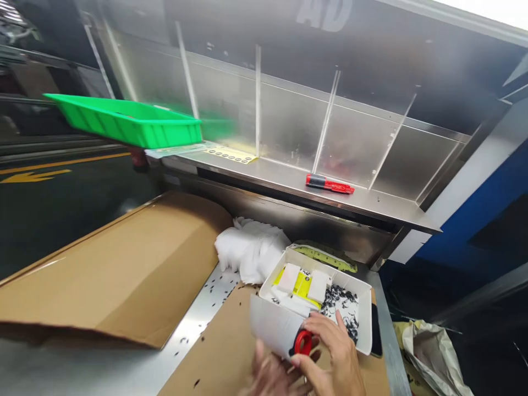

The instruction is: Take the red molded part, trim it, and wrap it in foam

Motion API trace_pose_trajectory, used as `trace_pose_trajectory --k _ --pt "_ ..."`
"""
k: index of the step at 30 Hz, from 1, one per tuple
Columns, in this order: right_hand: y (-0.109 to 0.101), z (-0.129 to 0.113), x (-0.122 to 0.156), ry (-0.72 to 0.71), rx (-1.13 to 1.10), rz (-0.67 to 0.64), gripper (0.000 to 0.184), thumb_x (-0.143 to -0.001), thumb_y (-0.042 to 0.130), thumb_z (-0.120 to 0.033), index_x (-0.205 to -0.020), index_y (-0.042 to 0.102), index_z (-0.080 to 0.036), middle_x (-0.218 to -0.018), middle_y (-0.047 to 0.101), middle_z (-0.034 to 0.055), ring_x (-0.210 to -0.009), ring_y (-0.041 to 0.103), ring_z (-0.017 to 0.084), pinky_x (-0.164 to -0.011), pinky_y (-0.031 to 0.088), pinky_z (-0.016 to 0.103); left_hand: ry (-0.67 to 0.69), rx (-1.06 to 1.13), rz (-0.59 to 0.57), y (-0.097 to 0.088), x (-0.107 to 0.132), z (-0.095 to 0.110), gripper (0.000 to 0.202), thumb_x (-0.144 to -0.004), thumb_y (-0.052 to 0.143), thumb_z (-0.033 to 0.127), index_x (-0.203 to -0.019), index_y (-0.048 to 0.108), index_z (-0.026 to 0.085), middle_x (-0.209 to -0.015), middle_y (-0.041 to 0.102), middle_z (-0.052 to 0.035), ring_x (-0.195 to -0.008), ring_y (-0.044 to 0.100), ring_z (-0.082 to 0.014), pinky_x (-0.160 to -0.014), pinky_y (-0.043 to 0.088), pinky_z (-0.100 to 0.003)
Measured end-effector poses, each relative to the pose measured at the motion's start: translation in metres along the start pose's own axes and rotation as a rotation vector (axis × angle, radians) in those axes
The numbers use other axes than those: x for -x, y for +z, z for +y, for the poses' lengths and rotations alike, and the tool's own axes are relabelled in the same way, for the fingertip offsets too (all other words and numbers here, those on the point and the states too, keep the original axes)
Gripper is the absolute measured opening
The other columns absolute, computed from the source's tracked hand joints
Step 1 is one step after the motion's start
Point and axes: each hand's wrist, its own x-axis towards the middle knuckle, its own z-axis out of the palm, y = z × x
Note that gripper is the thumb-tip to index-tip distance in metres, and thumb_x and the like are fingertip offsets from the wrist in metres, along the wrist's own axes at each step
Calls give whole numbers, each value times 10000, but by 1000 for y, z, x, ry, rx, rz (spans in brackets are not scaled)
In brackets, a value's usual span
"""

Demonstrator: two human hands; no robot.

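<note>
Two hands point(313, 363) on one red tape roll point(303, 342), one white tray point(270, 324), one green bin point(127, 124)

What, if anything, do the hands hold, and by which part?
The right hand and left hand pinch a small red ring by its rim.

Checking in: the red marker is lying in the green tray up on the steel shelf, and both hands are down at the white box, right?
Not quite. The red marker lies directly on the steel shelf, well to the right of the green tray, not in it; the head view shows this. The rest holds: the left hand and right hand are both at the white box.
</note>
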Motion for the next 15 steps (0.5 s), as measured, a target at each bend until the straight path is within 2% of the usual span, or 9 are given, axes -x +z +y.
trace_pose_trajectory --k 3,6,8,11,13,15 --pt "-2 -7 -5 -32 -38 -150 272 -847 672 -340 -1095 634 -235 -1113 722 38 -1090 664 219 -1101 370 451 -11 117 35 -17 15 7 796 -597 737 714 -1087 690 89 -1091 716 -167 -945 660 -261 -1023 425 -451" --pt "4 -17 -11 -103 -81 -244 190 -899 589 -253 -1077 657 -254 -1095 729 12 -1093 662 181 -1121 339 443 40 196 108 -33 31 3 707 -607 766 667 -1007 701 88 -920 749 -146 -938 674 -288 -1010 436 -461" --pt "11 -23 -14 -208 -84 -277 199 -898 594 -267 -1084 663 -273 -1071 736 -3 -1088 664 183 -1098 385 437 104 232 180 -40 42 -4 613 -630 782 617 -968 707 111 -874 751 -131 -957 675 -307 -968 471 -444" --pt "27 -28 -12 -379 -64 -311 297 -887 603 -401 -1170 642 -316 -1151 709 8 -1152 626 249 -983 513 460 258 271 344 -52 60 -18 373 -679 828 401 -926 712 148 -888 752 -122 -951 683 -295 -854 529 -364" --pt "44 -26 -6 -386 -105 -274 340 -906 527 -511 -1183 643 -350 -1200 685 22 -1183 599 297 -941 533 506 389 298 490 -65 77 -23 291 -696 826 292 -902 708 124 -851 744 -143 -897 695 -300 -767 549 -349" --pt "69 -21 4 -316 -197 -212 371 -922 437 -576 -1111 686 -376 -1171 696 36 -1152 615 318 -954 507 543 562 335 660 -86 102 -22 226 -757 776 231 -920 688 101 -855 733 -135 -848 698 -275 -725 556 -344"
